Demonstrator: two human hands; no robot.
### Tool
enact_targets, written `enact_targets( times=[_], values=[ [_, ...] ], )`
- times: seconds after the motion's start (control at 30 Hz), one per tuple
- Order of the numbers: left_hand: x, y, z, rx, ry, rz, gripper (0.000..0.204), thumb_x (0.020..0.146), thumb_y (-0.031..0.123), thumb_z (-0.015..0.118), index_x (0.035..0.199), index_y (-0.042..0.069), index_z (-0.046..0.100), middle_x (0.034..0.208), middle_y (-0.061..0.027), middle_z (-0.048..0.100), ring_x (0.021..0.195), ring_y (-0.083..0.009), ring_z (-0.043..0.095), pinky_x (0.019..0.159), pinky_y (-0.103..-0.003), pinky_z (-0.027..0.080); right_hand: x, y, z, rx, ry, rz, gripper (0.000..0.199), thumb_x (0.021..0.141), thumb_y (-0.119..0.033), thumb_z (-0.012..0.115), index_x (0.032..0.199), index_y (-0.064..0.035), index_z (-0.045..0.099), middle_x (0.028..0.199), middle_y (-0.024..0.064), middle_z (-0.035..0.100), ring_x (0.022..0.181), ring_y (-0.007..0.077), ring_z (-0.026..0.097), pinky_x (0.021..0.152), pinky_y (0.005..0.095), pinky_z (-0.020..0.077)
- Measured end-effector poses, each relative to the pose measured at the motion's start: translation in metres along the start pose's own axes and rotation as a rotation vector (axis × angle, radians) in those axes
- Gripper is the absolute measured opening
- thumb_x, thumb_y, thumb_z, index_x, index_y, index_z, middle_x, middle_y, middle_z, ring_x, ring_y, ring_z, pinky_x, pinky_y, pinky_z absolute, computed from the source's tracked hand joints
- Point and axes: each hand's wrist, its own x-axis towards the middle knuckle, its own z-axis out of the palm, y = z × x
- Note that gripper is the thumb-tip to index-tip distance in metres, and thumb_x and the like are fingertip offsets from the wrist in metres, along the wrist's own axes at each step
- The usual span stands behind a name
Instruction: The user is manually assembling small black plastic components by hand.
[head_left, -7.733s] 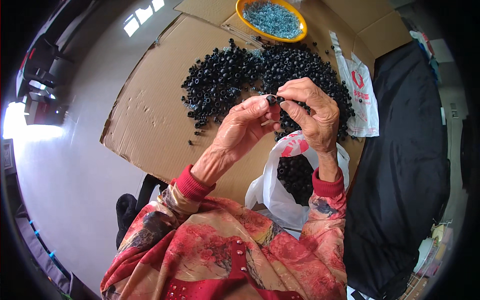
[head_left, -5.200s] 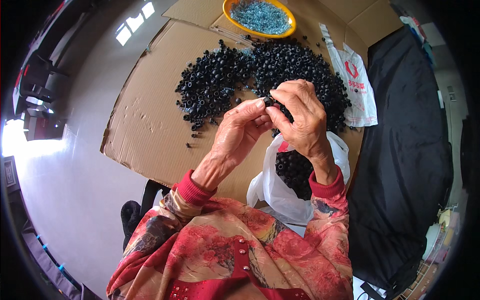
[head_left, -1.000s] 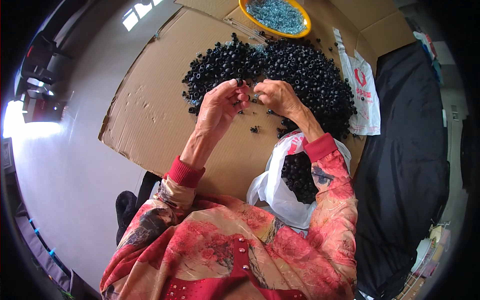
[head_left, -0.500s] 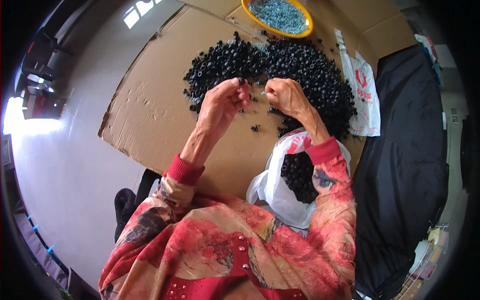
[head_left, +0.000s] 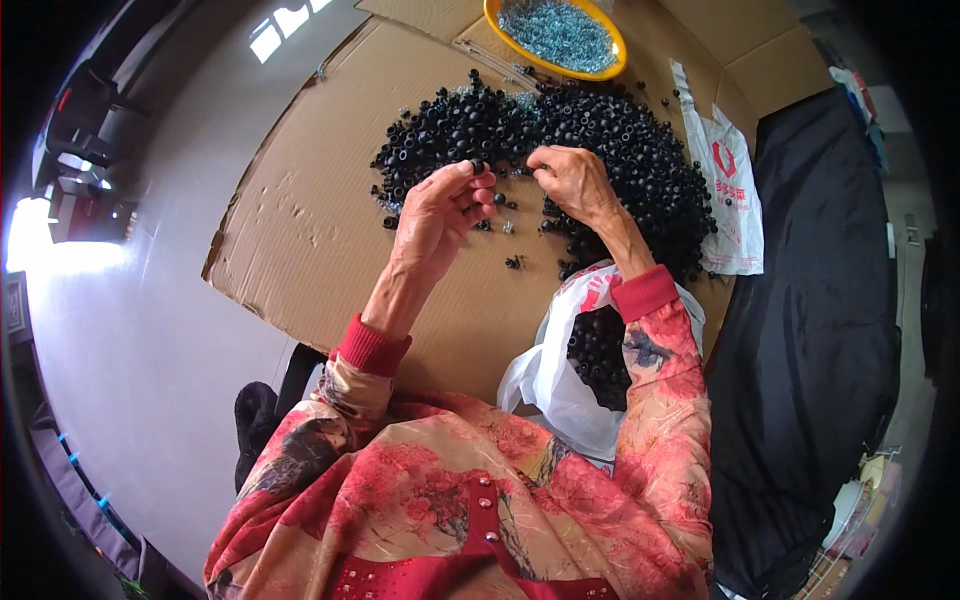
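Black bead (head_left: pixel 477 168), one small rounded piece, sits pinched between the thumb and forefinger of my left hand (head_left: pixel 430 225) in the head view. It is above the cardboard (head_left: pixel 300 220), in front of the left part of a broad pile of black pieces (head_left: pixel 620 140). My other left fingers curl loosely below it. My right hand (head_left: pixel 585 190) is at the pile's near side, its fingers bent inward; I cannot tell whether they grip anything.

I judge the bead to be very light and stiff, most likely hard plastic, so a firm squeeze should do it no harm. Being round and smooth-looking, it could roll or slip out from under a fingertip. I would take it by opposite sides, across its widest part, and leave any opening uncovered.

Toward the cardboard's far edge, a yellow bowl (head_left: pixel 619 62) holds small pale clear pieces (head_left: pixel 558 40); those look slicker and perhaps more brittle, better picked singly with the fingertips. Toward the near edge, beneath my right forearm, a white bag (head_left: pixel 548 365) gapes around more black beads (head_left: pixel 598 350). A flat printed bag (head_left: pixel 735 240) lies along the right edge, limp and thin.
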Motion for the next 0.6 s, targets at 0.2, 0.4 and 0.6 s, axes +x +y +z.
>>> enact_targets(
  times=[0.2, 0.4, 0.6],
  values=[
    [0.002, 0.001, -0.001, -0.002, 0.027, -0.004, 0.017, 0.086, 0.018, 0.057, 0.090, 0.001, 0.059, 0.087, -0.0079, 0.061, 0.074, -0.0139, 0.056, 0.070, -0.030, 0.049, 0.011, -0.001, 0.013, -0.169, -0.036, -0.147, 0.006, 0.075, -0.007, 0.053, 0.073, -0.0041, 0.058, 0.071, 0.0135, 0.061, 0.067, 0.0303, 0.063, 0.059, 0.0387, 0.0512],
    [0.003, -0.002, -0.002, -0.009, 0.019, -0.015, 0.019, 0.087, 0.019, 0.056, 0.092, 0.001, 0.059, 0.087, -0.0069, 0.061, 0.074, -0.0140, 0.056, 0.070, -0.030, 0.049, 0.009, 0.004, 0.017, -0.202, -0.060, -0.227, 0.008, 0.075, -0.007, 0.052, 0.071, -0.0018, 0.056, 0.068, 0.0135, 0.059, 0.064, 0.0303, 0.061, 0.057, 0.0383, 0.0498],
    [-0.002, -0.009, 0.007, -0.203, -0.137, -0.137, 0.022, 0.089, 0.020, 0.053, 0.098, 0.000, 0.058, 0.086, -0.0049, 0.060, 0.073, -0.0128, 0.055, 0.071, -0.030, 0.050, 0.001, -0.034, -0.026, 0.260, -0.025, 0.036, 0.006, 0.074, -0.006, 0.059, 0.073, -0.0005, 0.057, 0.066, 0.0107, 0.061, 0.058, 0.0192, 0.061, 0.054, 0.0318, 0.0481]
  ],
)
